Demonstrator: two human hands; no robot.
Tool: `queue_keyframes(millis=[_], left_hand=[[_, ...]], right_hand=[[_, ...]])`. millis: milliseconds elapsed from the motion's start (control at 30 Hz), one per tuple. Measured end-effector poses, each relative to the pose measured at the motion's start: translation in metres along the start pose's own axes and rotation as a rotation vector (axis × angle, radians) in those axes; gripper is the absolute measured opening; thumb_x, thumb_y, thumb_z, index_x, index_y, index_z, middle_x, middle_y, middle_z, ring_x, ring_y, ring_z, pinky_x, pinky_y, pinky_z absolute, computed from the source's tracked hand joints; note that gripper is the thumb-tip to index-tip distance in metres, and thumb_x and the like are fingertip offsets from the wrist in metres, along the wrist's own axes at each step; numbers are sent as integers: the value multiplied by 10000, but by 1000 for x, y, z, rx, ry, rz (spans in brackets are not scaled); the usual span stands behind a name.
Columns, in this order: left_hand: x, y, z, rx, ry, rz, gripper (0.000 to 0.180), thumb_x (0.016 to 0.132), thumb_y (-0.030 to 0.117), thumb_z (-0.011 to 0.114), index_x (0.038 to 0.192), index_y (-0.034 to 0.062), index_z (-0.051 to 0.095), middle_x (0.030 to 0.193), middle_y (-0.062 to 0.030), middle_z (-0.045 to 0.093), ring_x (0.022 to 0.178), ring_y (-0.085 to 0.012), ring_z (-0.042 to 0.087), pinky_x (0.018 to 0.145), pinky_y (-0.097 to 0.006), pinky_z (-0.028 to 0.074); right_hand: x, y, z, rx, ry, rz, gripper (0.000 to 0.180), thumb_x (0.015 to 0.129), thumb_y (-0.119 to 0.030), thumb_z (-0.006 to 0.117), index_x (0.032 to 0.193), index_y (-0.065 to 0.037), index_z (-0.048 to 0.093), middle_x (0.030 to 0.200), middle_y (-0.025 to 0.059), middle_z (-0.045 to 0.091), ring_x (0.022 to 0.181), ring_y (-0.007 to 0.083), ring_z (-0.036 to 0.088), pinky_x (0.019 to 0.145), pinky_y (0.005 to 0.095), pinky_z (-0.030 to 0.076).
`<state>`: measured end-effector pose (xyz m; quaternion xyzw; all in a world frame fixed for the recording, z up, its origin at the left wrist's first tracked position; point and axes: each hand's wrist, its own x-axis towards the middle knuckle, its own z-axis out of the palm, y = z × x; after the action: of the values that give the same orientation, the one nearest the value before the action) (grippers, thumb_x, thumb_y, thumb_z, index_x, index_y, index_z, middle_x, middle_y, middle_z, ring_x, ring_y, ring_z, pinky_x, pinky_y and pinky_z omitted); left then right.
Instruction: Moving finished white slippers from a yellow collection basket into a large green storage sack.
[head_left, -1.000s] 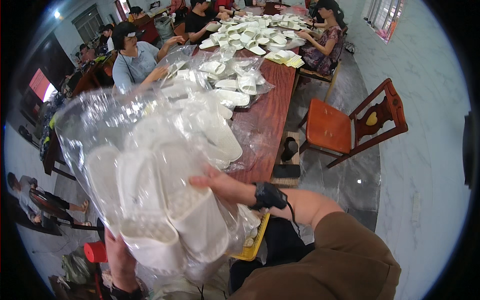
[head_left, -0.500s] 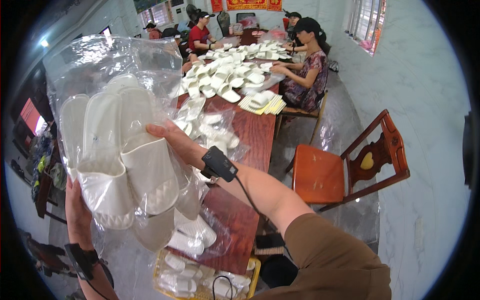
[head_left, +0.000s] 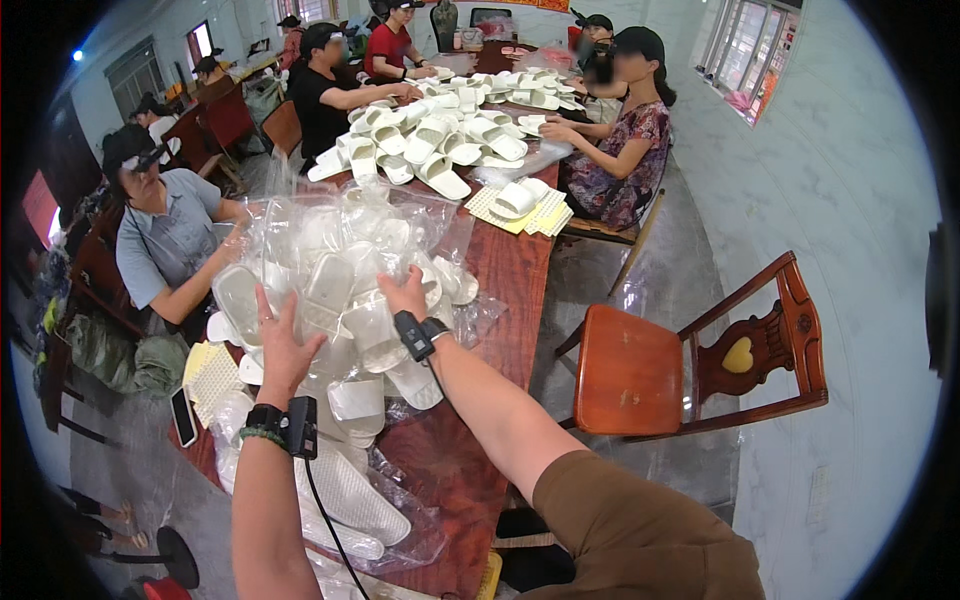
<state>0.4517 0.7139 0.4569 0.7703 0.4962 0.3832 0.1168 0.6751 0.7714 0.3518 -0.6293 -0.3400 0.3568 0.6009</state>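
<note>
Clear plastic bags of white slippers lie heaped on the near part of the dark red table. My left hand rests against the near left of this heap, its fingers spread. At the heap's right side my right hand touches the plastic, thumb and finger apart; its other fingers are partly hidden. Neither hand is closed round a slipper. Nearer to me, another bagged pair lies sole up along the table, below my hands.
Loose white slippers are piled farther up the table. Co-workers sit along both sides, one close on the left. Yellow sheets lie at the right edge; a phone lies at the left. A wooden chair stands right.
The bag of slippers, held up at the left before, is now down on the heap. My hands have moved right and loosened. The view has shifted, showing the co-worker at left.
</note>
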Motion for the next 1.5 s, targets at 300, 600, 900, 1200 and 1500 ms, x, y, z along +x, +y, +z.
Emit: queue_keyframes(millis=[300, 600, 900, 1200, 1500], left_hand=[[-23, -20, 39, 455, 28, -245, 852, 647, 152, 783, 1386, 122, 361, 1473, -308, -41, 1292, -512, 255, 1030, -462, 349], [-37, -33, 49, 353, -3, -267, 938, 625, 290, 798, 1417, 135, 320, 1418, -409, -63, 1340, -533, 74, 1090, -463, 236], [-131, 54, -39, 10, 106, -98, 756, 725, 126, 719, 1389, 134, 357, 1465, -316, 58, 1336, -476, 195, 1069, -442, 284], [-421, 71, -158, 13, 54, -601, 421, 814, 136, 636, 1220, 77, 539, 1249, -180, 540, 1107, -289, 556, 907, -344, 451], [-681, 54, -235, -276, 145, -1275, 362, 825, 144, 625, 1147, -15, 576, 1005, -167, 667, 941, -239, 649, 787, -323, 501]], right_hand=[[-57, -49, 3, -570, -35, -153, 913, 790, -426, 640, 1438, -31, 132, 1460, 302, 135, 1341, 482, 151, 1003, 632, 258], [-150, -25, -35, -1262, -553, -362, 1257, 491, -357, 874, 1469, -312, 84, 1497, 234, -144, 1318, 581, -18, 920, 774, 186], [-148, -7, -13, -1349, -512, -297, 1335, 483, -480, 854, 1460, -338, -45, 1493, 243, -145, 1318, 578, 27, 933, 764, 188], [-169, -31, -8, -1457, -507, -153, 1003, 672, -541, 711, 1463, -268, 159, 1514, 200, -70, 1305, 595, 17, 924, 772, 197], [-415, -96, -34, -489, -953, -666, 328, 877, -165, 591, 1178, -34, 573, 884, 83, 668, 750, 124, 597, 705, 262, 473]])
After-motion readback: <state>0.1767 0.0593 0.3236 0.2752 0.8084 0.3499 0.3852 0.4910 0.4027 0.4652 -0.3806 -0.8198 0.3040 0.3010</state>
